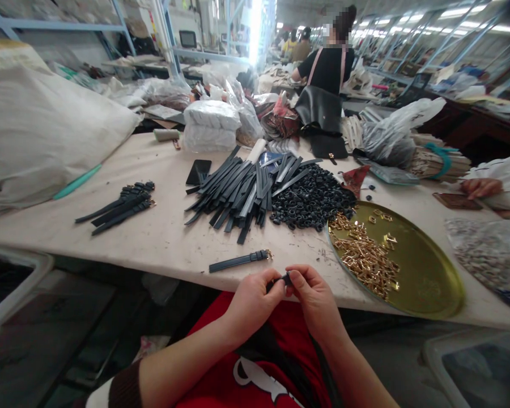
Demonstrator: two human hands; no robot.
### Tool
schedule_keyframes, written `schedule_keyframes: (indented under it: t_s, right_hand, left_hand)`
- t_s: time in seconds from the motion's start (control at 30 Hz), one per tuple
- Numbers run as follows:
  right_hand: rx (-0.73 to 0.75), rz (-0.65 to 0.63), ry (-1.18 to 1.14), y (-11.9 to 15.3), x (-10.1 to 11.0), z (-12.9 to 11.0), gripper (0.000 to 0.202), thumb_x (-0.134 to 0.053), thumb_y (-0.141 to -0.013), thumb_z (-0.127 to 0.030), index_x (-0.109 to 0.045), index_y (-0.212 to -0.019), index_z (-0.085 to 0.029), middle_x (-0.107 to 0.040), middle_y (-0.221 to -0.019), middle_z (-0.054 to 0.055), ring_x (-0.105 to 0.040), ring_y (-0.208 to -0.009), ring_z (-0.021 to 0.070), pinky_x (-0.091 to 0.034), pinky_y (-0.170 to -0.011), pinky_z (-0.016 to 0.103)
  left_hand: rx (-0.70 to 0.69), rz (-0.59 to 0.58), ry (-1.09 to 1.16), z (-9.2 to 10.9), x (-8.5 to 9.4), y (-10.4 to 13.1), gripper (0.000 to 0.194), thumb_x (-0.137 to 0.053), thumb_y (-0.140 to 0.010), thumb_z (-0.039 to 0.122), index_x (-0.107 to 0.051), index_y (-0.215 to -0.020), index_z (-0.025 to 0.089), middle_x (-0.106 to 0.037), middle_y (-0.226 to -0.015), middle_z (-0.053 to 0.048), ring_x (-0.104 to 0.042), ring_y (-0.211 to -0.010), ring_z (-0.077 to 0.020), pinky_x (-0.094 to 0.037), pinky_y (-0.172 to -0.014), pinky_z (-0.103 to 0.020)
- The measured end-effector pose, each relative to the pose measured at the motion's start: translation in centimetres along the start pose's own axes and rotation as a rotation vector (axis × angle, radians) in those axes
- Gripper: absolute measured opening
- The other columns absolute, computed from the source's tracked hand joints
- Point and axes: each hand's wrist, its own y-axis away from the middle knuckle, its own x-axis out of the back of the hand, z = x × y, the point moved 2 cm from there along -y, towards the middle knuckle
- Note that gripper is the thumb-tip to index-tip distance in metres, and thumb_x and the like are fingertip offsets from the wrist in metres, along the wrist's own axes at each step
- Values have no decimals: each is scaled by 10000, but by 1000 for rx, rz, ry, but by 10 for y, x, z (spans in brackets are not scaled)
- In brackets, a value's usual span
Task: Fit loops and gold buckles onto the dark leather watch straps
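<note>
My left hand and my right hand meet just off the table's front edge, fingers closed. Between their fingertips they pinch a dark strap; most of it is hidden by the fingers. Close beyond my left hand lies a finished-looking black strap with a gold buckle at its right end. A heap of flat black straps is farther back, beside a pile of small black loops. To the right, gold buckles lie heaped on a round gold tray.
Several buckled straps lie at the left. A phone rests behind the strap heap. Plastic-wrapped bundles and a black bag line the back. A co-worker's hand touches a phone at right. White bins flank the table below.
</note>
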Motion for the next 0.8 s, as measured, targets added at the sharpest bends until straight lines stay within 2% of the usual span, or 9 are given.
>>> schedule_keyframes:
  t_s: [0.1, 0.2, 0.3, 0.4, 0.5, 0.6, 0.7, 0.8]
  right_hand:
    - [-47, 20, -124, -3, -4, 8, 219, -685, -659, -385, -611, -742, -196, -593, -641, -33, -512, -580, 105, -417, -579, 236]
    - [-67, 68, -165, -10, -1, 11, 220, -687, -656, -390, -603, -693, -190, -555, -590, -49, -463, -529, 85, -381, -524, 210]
    - [-81, 80, -145, -17, 0, 8, 210, -688, -662, -378, -592, -682, -191, -491, -526, -72, -407, -486, 71, -349, -495, 198]
    - [-79, 26, -90, -20, -4, 6, 209, -672, -681, -380, -581, -669, -192, -524, -564, -56, -451, -533, 88, -378, -542, 214]
    - [-75, 25, -57, -23, -4, 6, 278, -595, -729, -459, -606, -691, -184, -559, -607, -20, -480, -581, 115, -399, -577, 239]
    - [-148, 26, -195, -28, 0, 7, 338, -526, -763, -504, -631, -739, -183, -589, -685, 18, -496, -615, 135, -423, -598, 265]
    - [-271, -54, -339, -35, 4, 6, 245, -615, -716, -444, -637, -799, -214, -584, -743, 7, -489, -621, 122, -424, -582, 250]
    - [-355, -98, -406, -40, 6, 5, 240, -602, -718, -462, -630, -771, -230, -571, -707, -10, -478, -607, 117, -414, -576, 242]
  left_hand:
    - [28, 42, 61, -3, -7, -5, 224, -396, -835, 281, -579, -767, 172, -593, -694, 15, -523, -653, -116, -371, -626, -215]
    - [26, -29, 109, -7, -5, -8, 187, -437, -816, 254, -553, -939, 175, -620, -849, -12, -550, -768, -133, -400, -704, -227]
    - [35, -102, 140, -10, 2, -13, 325, -448, -782, 166, -445, -1107, 174, -621, -922, -24, -561, -827, -135, -406, -763, -245]
    - [95, -100, 175, -15, 7, -21, 299, -419, -797, 168, -410, -1096, 174, -630, -823, -9, -578, -762, -130, -423, -720, -248]
    - [149, -77, 186, -20, 10, -31, 258, -434, -802, 205, -412, -1058, 180, -622, -743, 11, -579, -709, -129, -425, -673, -241]
    - [196, -87, 128, -21, 14, -40, 266, -477, -784, 248, -421, -1037, 187, -615, -713, 22, -577, -666, -132, -419, -633, -241]
    - [220, -79, 44, -21, 17, -50, 270, -490, -775, 272, -423, -1022, 186, -620, -735, 13, -578, -662, -136, -416, -624, -246]
    - [231, -81, -34, -20, 17, -58, 293, -515, -757, 322, -432, -999, 180, -607, -704, 17, -572, -636, -136, -413, -607, -245]
